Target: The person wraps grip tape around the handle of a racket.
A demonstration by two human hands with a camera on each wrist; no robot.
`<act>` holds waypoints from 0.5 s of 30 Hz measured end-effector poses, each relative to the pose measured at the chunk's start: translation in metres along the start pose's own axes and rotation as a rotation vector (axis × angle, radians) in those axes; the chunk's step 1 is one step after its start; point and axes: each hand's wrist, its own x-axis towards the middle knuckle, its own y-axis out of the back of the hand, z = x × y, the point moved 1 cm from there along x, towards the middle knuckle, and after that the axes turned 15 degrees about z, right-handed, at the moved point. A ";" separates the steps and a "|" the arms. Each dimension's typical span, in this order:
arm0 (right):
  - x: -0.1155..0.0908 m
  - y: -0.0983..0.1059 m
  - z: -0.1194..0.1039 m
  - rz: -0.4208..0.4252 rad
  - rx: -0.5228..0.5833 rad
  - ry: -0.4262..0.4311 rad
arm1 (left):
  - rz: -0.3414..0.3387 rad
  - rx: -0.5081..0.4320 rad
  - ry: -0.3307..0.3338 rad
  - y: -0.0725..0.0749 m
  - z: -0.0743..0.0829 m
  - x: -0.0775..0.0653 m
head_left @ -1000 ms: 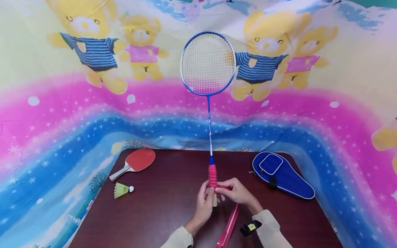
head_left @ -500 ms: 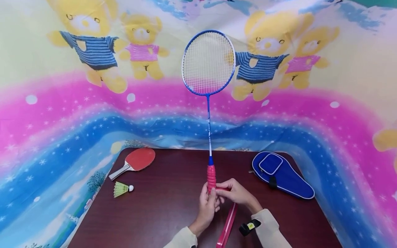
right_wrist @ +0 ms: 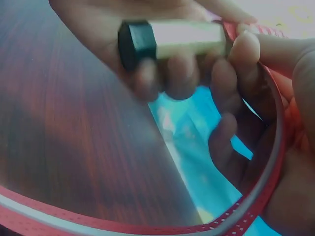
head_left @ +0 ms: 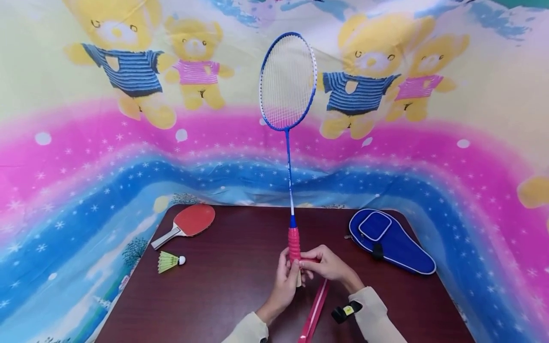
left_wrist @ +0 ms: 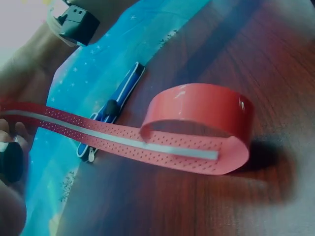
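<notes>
A blue-and-white badminton racket [head_left: 289,166] stands upright over the table, its strung head turned partly sideways. My left hand [head_left: 283,283] grips its handle low down, thumb in front. Red grip tape [head_left: 315,307] winds in ridges round the upper handle. Between thumb and fingers, my right hand [head_left: 328,264] pinches the tape right beside the handle. In the right wrist view, bare pale wood [right_wrist: 189,37] and a black butt cap [right_wrist: 136,43] show below the wrapped part. The loose tape tail [left_wrist: 202,105], perforated with a white strip along its back, curls over the table in the left wrist view.
A red table tennis bat [head_left: 194,220] and a yellow-green shuttlecock [head_left: 169,261] lie at the table's left. On the right is a blue bat case [head_left: 399,243] with white piping. A cartoon-bear cloth [head_left: 223,138] hangs behind the brown table [head_left: 206,305].
The racket has turned about its shaft, so its head looks narrower. My left fingers have shifted on the handle, and its bare wood shows again. The right hand keeps pinching the tape.
</notes>
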 end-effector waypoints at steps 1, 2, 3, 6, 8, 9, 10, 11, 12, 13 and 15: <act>-0.001 -0.001 0.000 0.016 -0.009 0.005 | 0.023 0.033 -0.009 0.000 0.000 0.000; -0.002 -0.002 0.000 0.028 -0.015 0.008 | 0.044 0.055 -0.018 0.000 -0.001 0.000; -0.002 -0.003 0.000 0.039 -0.022 0.013 | 0.062 0.069 -0.029 -0.001 -0.001 0.000; -0.002 -0.007 -0.001 0.053 -0.022 0.018 | 0.095 0.071 -0.067 -0.004 -0.001 -0.002; -0.002 -0.009 -0.003 0.052 -0.005 0.016 | 0.113 0.041 -0.080 -0.006 0.000 -0.004; -0.001 -0.009 -0.003 0.049 0.003 0.014 | 0.120 0.023 -0.084 -0.007 0.000 -0.005; -0.001 -0.010 -0.004 0.042 0.013 0.010 | 0.122 0.003 -0.085 -0.007 0.001 -0.005; -0.001 -0.010 -0.005 0.033 0.021 0.005 | 0.124 -0.018 -0.084 -0.008 0.001 -0.006; -0.001 -0.010 -0.005 0.024 0.023 -0.003 | 0.124 -0.034 -0.083 -0.008 0.002 -0.007; 0.000 -0.010 -0.005 0.013 0.025 -0.006 | 0.121 -0.050 -0.081 -0.008 0.002 -0.007; 0.000 -0.008 -0.005 -0.009 0.032 -0.009 | 0.114 -0.076 -0.070 -0.008 0.004 -0.006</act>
